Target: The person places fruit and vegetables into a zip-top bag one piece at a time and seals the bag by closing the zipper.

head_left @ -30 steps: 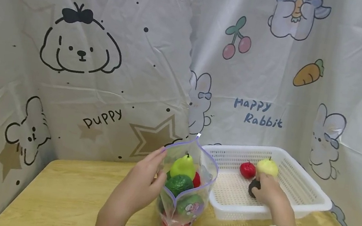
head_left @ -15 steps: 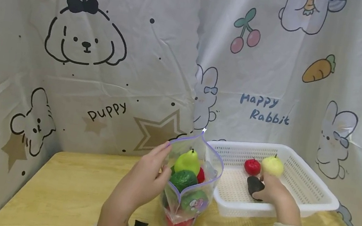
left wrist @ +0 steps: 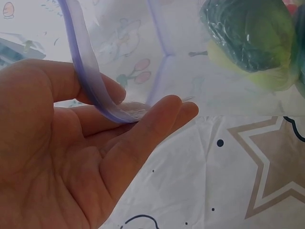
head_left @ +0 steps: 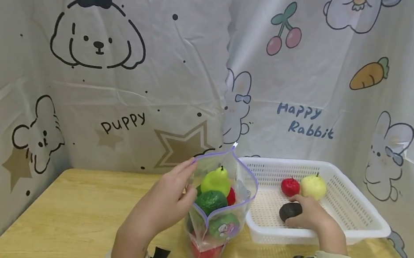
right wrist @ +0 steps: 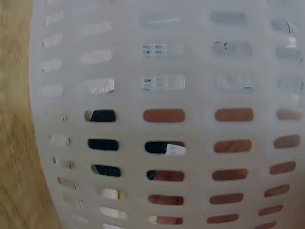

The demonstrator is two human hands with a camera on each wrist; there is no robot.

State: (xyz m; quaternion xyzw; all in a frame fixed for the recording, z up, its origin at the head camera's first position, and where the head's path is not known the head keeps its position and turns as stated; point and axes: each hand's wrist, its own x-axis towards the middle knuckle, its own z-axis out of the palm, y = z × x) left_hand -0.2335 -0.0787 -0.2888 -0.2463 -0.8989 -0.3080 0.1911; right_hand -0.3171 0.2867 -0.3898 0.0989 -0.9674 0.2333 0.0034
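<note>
My left hand (head_left: 166,196) holds the purple-edged rim of a clear zip bag (head_left: 196,248) standing on the table. In the left wrist view, that rim passes between the fingers (left wrist: 157,114). Through the bag show a green pear (head_left: 217,181), a dark green bumpy fruit (head_left: 212,202) and a red fruit (head_left: 206,253) at the bottom. Inside the white basket (head_left: 369,236), my right hand (head_left: 312,215) grips a dark avocado-like fruit (head_left: 289,212) near the basket floor. The right wrist view shows both only through slots in the basket wall (right wrist: 128,67).
Beyond the right hand, a red apple-like fruit (head_left: 290,187) and a pale yellow round fruit (head_left: 313,187) lie in the basket. The wooden table (head_left: 73,216) ends at a printed curtain (head_left: 182,76) behind and at the sides.
The dark fruit has turned under my right fingers and stays in the basket, more of it showing than a second ago. My left hand keeps its hold on the bag. The head view has shifted slightly.
</note>
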